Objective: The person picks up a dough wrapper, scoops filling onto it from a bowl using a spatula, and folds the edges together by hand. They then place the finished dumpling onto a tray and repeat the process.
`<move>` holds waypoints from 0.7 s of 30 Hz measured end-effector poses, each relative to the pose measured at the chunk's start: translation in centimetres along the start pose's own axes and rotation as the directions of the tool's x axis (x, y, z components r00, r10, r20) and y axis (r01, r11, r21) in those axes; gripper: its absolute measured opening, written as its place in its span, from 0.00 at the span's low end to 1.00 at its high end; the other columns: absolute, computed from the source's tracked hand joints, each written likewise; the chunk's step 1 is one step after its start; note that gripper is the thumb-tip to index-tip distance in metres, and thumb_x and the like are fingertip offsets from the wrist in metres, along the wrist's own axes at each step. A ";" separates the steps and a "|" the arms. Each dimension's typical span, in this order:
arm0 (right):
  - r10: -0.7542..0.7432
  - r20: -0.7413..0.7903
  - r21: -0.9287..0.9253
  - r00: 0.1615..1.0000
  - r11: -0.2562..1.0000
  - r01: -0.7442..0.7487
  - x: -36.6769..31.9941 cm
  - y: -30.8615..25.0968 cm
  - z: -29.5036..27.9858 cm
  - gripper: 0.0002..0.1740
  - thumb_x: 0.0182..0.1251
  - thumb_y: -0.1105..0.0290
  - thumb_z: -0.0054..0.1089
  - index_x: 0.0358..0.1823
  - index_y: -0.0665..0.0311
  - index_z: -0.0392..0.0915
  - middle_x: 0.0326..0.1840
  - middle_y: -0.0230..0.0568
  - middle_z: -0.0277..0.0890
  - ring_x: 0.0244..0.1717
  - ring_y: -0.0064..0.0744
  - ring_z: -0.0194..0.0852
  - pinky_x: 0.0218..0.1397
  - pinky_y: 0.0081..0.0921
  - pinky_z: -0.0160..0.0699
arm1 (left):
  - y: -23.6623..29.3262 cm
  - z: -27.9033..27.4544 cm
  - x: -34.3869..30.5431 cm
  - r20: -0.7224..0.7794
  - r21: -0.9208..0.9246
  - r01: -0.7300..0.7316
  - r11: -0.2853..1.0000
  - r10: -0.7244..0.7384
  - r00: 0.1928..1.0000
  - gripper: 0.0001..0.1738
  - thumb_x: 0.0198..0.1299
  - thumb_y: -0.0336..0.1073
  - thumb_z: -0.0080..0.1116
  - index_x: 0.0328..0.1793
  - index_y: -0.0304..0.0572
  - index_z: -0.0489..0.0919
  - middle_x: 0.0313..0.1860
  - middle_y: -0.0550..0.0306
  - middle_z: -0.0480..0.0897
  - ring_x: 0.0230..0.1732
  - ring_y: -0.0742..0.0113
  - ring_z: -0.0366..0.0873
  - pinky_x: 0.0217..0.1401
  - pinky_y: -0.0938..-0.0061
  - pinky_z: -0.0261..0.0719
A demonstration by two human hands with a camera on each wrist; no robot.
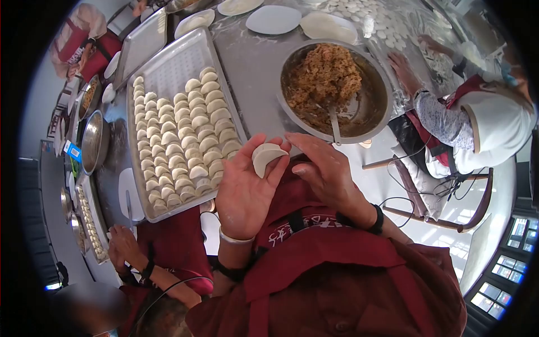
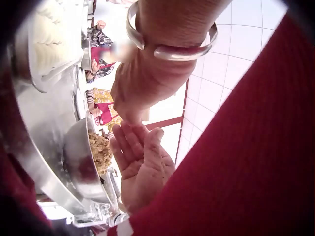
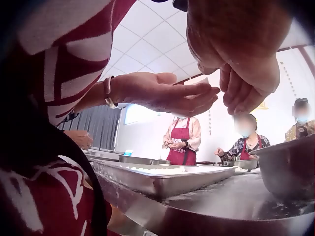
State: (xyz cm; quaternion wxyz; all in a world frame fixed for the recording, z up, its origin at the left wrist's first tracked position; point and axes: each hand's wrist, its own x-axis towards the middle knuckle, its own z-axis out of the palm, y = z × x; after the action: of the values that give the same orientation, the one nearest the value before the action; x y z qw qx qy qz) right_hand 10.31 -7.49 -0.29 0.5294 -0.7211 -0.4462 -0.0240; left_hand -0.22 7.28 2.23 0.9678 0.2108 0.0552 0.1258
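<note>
A pale half-moon dumpling lies on the upturned fingers of my left hand, which has a silver bracelet at the wrist. My right hand is just to the right, its fingers extended and their tips close by the left fingertips. Flour marks show on its thumb. In the right wrist view the left hand is nearly flat, with the right hand angled down beside it. Both hands are above the lap, between a tray of dumplings and a bowl of filling. The dumpling is hidden in both wrist views.
The metal tray holds rows of folded dumplings. A spoon stands in the brown filling. White plates and flat dough rounds lie at the back. Other people work at the left and right; a wooden chair stands at the right.
</note>
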 end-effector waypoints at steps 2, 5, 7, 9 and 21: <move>-0.024 0.024 0.012 0.999 1.000 0.024 0.2 0.1 0.1 0.27 0.62 0.65 0.67 0.60 0.70 0.73 0.57 0.54 0.77 0.58 0.56 0.77 0.59 0.41 0.78 | -0.1 -0.1 0.0 -0.021 0.050 -0.015 0.999 0.016 1.000 0.40 0.75 0.57 0.38 0.75 0.23 0.55 0.72 0.29 0.62 0.77 0.37 0.55 0.82 0.51 0.52; 0.026 0.019 -0.011 0.999 1.000 -0.026 0.0 -0.1 0.1 0.28 0.60 0.66 0.69 0.60 0.69 0.74 0.57 0.54 0.78 0.58 0.55 0.77 0.58 0.41 0.78 | -0.3 -0.9 -0.1 0.025 0.214 -0.066 0.975 0.062 0.998 0.41 0.75 0.57 0.40 0.75 0.23 0.56 0.73 0.32 0.62 0.77 0.39 0.56 0.82 0.53 0.52; 0.032 0.013 -0.024 0.999 0.999 -0.032 -0.3 0.2 0.3 0.28 0.58 0.68 0.70 0.59 0.69 0.75 0.56 0.54 0.78 0.57 0.55 0.77 0.58 0.40 0.79 | -0.5 -0.9 -0.3 0.044 0.312 -0.093 0.946 0.083 0.996 0.42 0.73 0.56 0.44 0.75 0.21 0.55 0.73 0.34 0.63 0.77 0.44 0.58 0.81 0.54 0.55; 0.039 0.003 -0.033 0.999 0.999 -0.038 -0.6 0.3 0.3 0.28 0.57 0.69 0.71 0.59 0.69 0.75 0.56 0.53 0.78 0.57 0.55 0.77 0.58 0.40 0.79 | -0.7 -1.0 -0.4 0.066 0.375 -0.109 0.921 0.091 0.994 0.43 0.73 0.56 0.46 0.75 0.20 0.54 0.73 0.35 0.62 0.76 0.47 0.60 0.80 0.54 0.56; 0.098 0.039 -0.017 0.994 0.995 -0.097 -1.1 0.9 0.5 0.28 0.55 0.76 0.69 0.59 0.68 0.75 0.56 0.52 0.79 0.56 0.54 0.78 0.57 0.41 0.80 | 0.0 -0.9 0.2 -0.038 0.108 0.033 0.994 -0.029 0.999 0.39 0.75 0.55 0.39 0.75 0.23 0.56 0.72 0.30 0.63 0.76 0.36 0.57 0.81 0.50 0.55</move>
State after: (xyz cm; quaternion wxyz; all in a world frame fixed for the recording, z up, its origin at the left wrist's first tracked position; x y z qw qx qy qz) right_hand 10.04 -7.84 -1.76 0.5157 -0.7463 -0.4206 0.0128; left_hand -0.21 7.66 1.43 0.9556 0.2599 0.0830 0.1112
